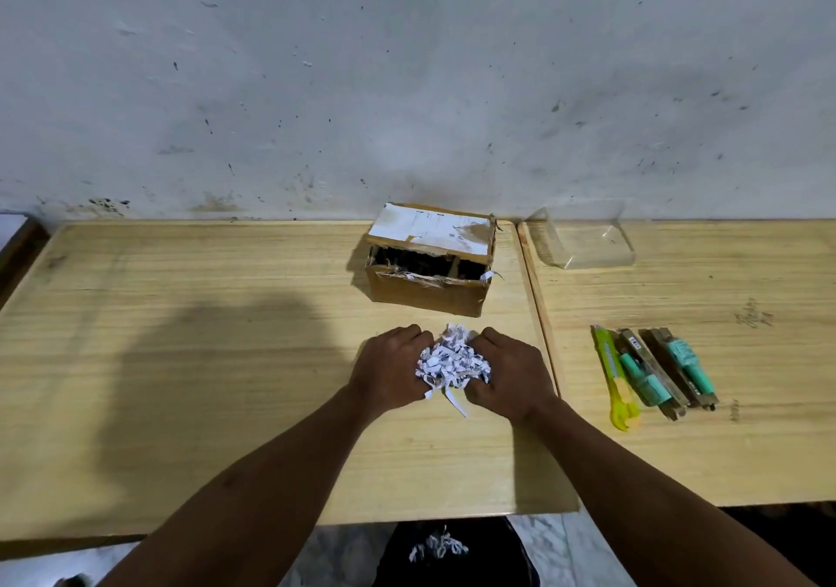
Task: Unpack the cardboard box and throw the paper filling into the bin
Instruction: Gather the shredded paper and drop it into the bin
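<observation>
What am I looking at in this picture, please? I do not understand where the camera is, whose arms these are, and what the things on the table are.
There is no machine here. The one picture comes from a camera worn on a person's head, looking forward and down, so the arms are that person's own. The left hand and right hand press a clump of shredded paper between them, over a wooden table. Behind it stands an opened cardboard box with a few paper strips at its rim. To the right lie a clear plastic tray, a yellow-green utility knife and packaged teal items that I cannot identify. Below the table edge is a black bin already holding some shreds.
</observation>
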{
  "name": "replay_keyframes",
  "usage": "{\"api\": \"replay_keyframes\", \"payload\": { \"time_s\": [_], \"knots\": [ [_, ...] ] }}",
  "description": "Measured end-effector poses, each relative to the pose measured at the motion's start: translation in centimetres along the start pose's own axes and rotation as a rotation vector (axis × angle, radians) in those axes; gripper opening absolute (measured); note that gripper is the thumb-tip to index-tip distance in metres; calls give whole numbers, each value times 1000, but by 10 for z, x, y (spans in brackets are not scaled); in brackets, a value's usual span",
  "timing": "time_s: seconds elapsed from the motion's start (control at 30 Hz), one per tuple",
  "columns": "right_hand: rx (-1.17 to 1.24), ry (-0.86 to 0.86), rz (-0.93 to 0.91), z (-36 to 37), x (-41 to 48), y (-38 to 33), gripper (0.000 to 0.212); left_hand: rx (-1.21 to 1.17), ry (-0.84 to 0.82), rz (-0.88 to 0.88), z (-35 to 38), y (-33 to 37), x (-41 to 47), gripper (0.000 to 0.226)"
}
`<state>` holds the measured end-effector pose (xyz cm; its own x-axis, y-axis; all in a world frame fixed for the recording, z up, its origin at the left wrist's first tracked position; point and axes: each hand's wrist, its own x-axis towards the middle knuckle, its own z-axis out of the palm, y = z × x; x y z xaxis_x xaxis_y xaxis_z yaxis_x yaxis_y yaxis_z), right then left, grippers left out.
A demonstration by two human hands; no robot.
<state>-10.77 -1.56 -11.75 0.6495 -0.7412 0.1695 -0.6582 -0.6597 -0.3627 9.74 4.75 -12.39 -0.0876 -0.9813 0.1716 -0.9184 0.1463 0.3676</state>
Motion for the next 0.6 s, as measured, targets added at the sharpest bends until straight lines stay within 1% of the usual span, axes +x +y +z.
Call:
{"api": "replay_keyframes", "payload": {
  "time_s": [0.13,0.3,0.43,0.5,0.6],
  "knots": [
    [43,-6,19,-4,-6,-2,41,-69,-2,-51,-1,6,-6,28],
    [152,45,53,-13,-31,-15,30,-137,-6,-139,-6,29,-26,27],
    [210,45,170,-21,-74,-32,30,-158,8,-211,-18,61,-56,22],
    [228,37,204,-27,-101,-43,32,-184,-49,-239,-22,81,-78,23],
    [227,17,245,-32,-144,-61,31,-209,-170,-285,-19,104,-113,31]
  ]
}}
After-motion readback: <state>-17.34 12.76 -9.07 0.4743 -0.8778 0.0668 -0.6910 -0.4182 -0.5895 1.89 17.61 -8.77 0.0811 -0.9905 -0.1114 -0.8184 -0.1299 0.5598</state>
